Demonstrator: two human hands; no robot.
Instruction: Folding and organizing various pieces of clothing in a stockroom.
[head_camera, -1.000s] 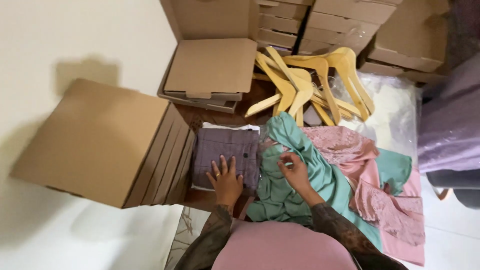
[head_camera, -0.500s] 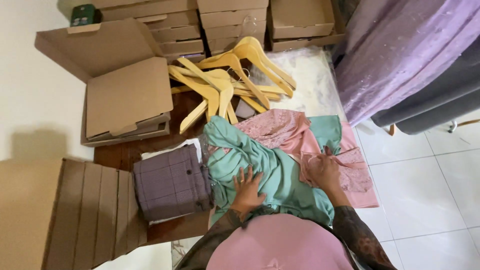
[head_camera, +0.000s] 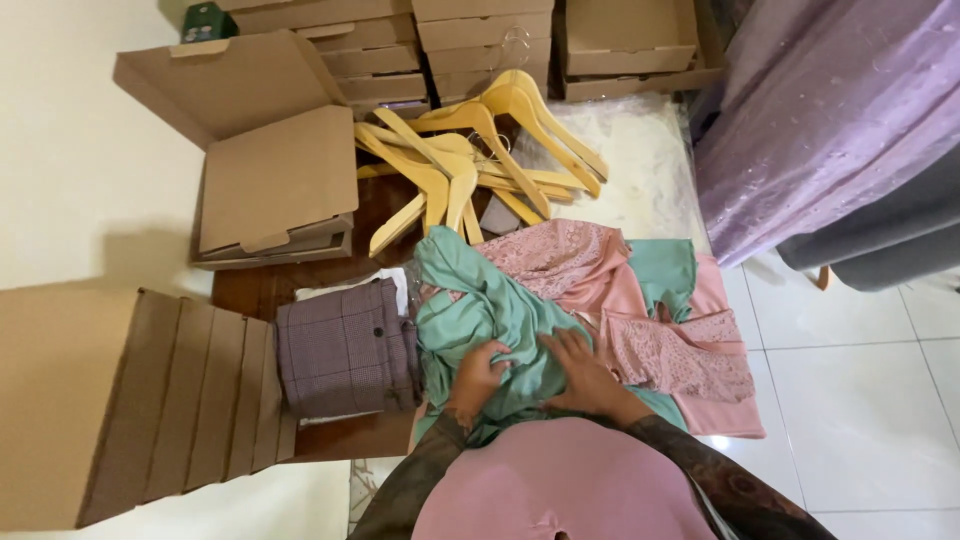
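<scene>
The left hand (head_camera: 478, 372) has its fingers curled into a fold of the green garment (head_camera: 500, 320), bunching the cloth in a loose fist just below the middle of the frame. Beside it, the right hand (head_camera: 580, 372) lies nearly flat on the same cloth, fingers spread and pointing up the frame, pinching nothing that can be seen; it looks to be pressing the fabric down so that the gathered fold has something to pull against. The two hands sit close together, almost touching, right in front of the person's pink-clad lap at the bottom edge.

The green garment sprawls from the hands up toward the centre, crumpled, and overlaps a pink lace garment (head_camera: 620, 290) that spreads to the right of centre; more green shows through at the pink one's upper right. Just left of the green cloth lies a folded purple checked garment (head_camera: 345, 350), squared up and set apart, seemingly already dealt with.

Further out, a row of flat cardboard boxes (head_camera: 180, 410) stands on edge at lower left, a shallow open box (head_camera: 275, 185) lies at upper left, and more boxes are stacked along the top edge. A loose pile of wooden hangers (head_camera: 470, 160) lies at upper centre. Purple curtain fabric (head_camera: 830, 110) fills the upper right.
</scene>
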